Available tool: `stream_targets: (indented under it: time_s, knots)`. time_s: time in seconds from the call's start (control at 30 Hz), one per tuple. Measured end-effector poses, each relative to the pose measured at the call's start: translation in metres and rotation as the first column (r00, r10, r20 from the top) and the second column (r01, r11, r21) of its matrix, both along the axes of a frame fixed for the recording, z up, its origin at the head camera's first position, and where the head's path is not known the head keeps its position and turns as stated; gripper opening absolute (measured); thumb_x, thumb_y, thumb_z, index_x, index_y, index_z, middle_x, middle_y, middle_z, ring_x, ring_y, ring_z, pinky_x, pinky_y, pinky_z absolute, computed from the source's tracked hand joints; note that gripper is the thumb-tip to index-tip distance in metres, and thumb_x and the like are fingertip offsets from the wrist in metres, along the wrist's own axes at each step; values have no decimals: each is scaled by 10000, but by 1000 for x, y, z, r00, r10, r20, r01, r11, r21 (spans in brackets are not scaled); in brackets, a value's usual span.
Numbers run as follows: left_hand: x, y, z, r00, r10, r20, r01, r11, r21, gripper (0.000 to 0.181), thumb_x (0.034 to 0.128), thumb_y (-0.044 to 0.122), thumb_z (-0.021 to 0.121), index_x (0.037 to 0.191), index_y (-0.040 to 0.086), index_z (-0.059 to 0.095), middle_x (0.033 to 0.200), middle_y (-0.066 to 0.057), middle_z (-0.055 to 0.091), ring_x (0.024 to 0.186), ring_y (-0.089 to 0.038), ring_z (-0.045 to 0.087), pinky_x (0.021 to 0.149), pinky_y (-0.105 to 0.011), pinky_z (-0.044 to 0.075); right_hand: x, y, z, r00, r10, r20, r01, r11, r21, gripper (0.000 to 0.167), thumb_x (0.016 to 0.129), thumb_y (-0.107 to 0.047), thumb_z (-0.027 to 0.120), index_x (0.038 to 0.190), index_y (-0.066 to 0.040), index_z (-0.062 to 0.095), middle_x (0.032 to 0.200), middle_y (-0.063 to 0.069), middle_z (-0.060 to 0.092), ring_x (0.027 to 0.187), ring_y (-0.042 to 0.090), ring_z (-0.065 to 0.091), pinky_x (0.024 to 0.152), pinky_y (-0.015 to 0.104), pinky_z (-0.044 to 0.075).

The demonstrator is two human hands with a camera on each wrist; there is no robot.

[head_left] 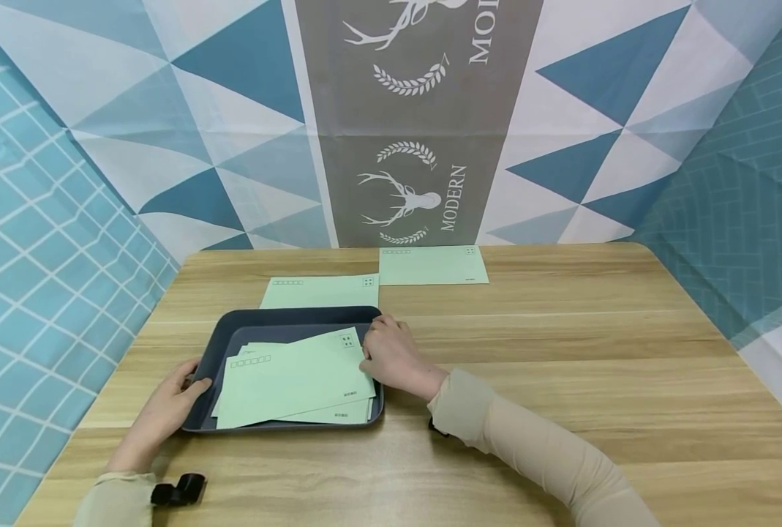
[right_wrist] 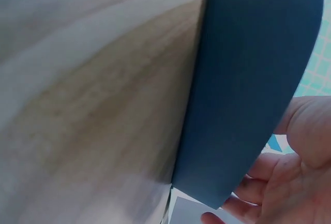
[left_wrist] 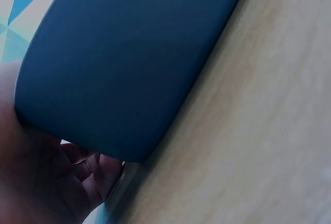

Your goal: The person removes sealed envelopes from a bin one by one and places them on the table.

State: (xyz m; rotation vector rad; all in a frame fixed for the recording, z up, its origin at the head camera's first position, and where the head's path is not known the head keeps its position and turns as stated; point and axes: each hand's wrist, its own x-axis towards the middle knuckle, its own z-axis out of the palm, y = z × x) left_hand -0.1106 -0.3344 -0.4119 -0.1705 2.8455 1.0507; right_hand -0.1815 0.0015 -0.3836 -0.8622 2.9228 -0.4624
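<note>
A dark blue-grey tray [head_left: 265,334] lies between the two hands near the table's left side. Light green envelopes [head_left: 292,377] are stacked unevenly in it, the top one tilted. My left hand [head_left: 167,402] grips the tray's left end, thumb over the rim and fingers on the outside. At the opposite end, my right hand [head_left: 393,355] holds the right rim, its thumb on the inner side. Both wrist views show the tray's outer wall [left_wrist: 119,58] close to the tabletop; whether it touches I cannot tell.
Behind the tray lies one green envelope [head_left: 325,293], its lower part hidden by the tray. Another envelope [head_left: 433,267] is at the table's back edge, by the patterned cloth [head_left: 417,117]. The wooden table [head_left: 562,344] extends to the right.
</note>
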Motion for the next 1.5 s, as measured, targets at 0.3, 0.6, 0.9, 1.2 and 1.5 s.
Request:
stream_targets:
  time_s: [0.3, 0.6, 0.9, 1.2, 1.5]
  knots:
    - [1, -1, -2, 1000, -13, -21, 13, 1000, -15, 501, 977, 210, 363, 1350, -113, 277, 1291, -316, 335, 1013, -411, 476, 735, -372, 407, 2, 2, 6, 999, -42, 13, 43, 993, -109, 163, 793, -218, 678, 673, -150, 590, 779, -59, 570, 874, 156, 545, 964, 451, 315]
    - [0, -1, 0, 1000, -7, 20, 6, 999, 39, 550, 988, 243, 319, 1390, -108, 185, 1392, -347, 181, 1158, -490, 310, 893, -571, 298, 5, 7, 5, 990, -100, 102, 128, 936, -329, 77, 828, -161, 633, 773, -122, 598, 780, -19, 633, 634, 117, 477, 625, 231, 383]
    - [0, 0, 0, 1000, -12, -10, 12, 1000, 18, 502, 980, 204, 346, 1367, -103, 252, 1351, -341, 257, 1092, -462, 387, 834, -529, 346, 7, 9, 4, 980, -105, 169, 165, 902, -398, 51, 863, -145, 600, 889, -102, 597, 896, 38, 667, 737, 128, 540, 653, 233, 424]
    - [0, -1, -1, 999, -11, -30, 10, 1000, -12, 512, 974, 225, 371, 1362, -98, 280, 1284, -309, 359, 976, -370, 496, 695, -323, 418, 6, 11, 3, 963, -81, 256, 193, 872, -449, 41, 913, -127, 524, 902, -89, 515, 826, 32, 630, 611, 115, 473, 560, 214, 383]
    - [-1, 0, -1, 1000, -11, -29, 10, 1000, -16, 510, 971, 213, 381, 1352, -110, 281, 1277, -309, 358, 994, -379, 492, 704, -310, 415, 4, 13, 3, 961, -60, 270, 205, 811, -548, 56, 931, -111, 487, 967, -77, 512, 708, 5, 509, 575, 111, 399, 547, 211, 340]
